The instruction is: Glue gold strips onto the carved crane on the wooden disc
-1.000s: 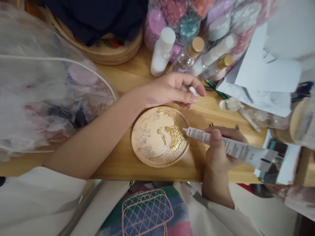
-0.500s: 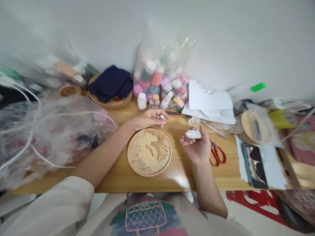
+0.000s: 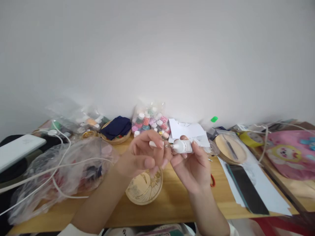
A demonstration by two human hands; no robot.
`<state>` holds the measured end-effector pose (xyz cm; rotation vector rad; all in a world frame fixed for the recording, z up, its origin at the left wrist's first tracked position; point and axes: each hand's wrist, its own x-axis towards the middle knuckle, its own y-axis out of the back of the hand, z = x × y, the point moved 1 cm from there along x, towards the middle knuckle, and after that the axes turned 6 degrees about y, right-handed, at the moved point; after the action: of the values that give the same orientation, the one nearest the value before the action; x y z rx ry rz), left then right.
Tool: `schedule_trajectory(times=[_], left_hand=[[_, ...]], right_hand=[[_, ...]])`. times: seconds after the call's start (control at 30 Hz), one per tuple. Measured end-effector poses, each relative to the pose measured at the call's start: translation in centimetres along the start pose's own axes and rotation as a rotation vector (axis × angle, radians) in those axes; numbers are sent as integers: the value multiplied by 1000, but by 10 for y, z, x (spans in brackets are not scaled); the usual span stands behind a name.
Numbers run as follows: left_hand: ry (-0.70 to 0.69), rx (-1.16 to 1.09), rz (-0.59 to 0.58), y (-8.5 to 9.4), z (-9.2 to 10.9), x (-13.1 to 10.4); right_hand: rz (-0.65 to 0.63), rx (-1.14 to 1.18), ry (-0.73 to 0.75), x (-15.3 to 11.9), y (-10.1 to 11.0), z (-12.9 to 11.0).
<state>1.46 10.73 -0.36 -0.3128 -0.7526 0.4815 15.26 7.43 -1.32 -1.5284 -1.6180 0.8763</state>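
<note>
My right hand [image 3: 190,164] grips a small white bottle [image 3: 182,146], its nozzle pointing left. My left hand [image 3: 145,152] is closed around a small white cap [image 3: 153,144], held close to the nozzle. Both hands are raised over the table, their fingertips nearly meeting. Below them lies a round wooden plaque [image 3: 141,196] with a gold and line relief design, partly hidden by my left hand.
Clear plastic bags [image 3: 64,173] and white cables cover the left side. Behind are a dark blue cloth [image 3: 116,127], a bag of coloured jars [image 3: 150,119] and white papers [image 3: 188,131]. Red scissors [image 3: 213,181] and a black flat case [image 3: 247,190] lie to the right.
Both hands have come together and risen above the plaque. The bottle has turned so its nozzle shows beside the cap. The view has tilted up, showing more wall.
</note>
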Motion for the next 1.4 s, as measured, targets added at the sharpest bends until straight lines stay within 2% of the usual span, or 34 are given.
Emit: schedule_trajectory(times=[0.2, 0.33, 0.53, 0.7, 0.93, 1.27, 1.4], left_hand=[[12, 32, -14, -18, 4, -1], [-37, 48, -26, -25, 3, -1], [-2, 44, -4, -26, 2, 0], [-5, 63, 29, -28, 3, 0], [-5, 83, -18, -28, 4, 0], [-10, 132, 20, -27, 9, 0], [-7, 134, 25, -27, 8, 1]], right_hand=[[-45, -13, 2, -11, -9, -5], [-50, -21, 21, -17, -12, -8], [-66, -64, 42, -22, -14, -11], [-20, -37, 24, -22, -13, -10], [-44, -39, 22, -21, -11, -10], [-3, -177, 172, -18, -7, -18], [-7, -192, 162, -18, -6, -18]])
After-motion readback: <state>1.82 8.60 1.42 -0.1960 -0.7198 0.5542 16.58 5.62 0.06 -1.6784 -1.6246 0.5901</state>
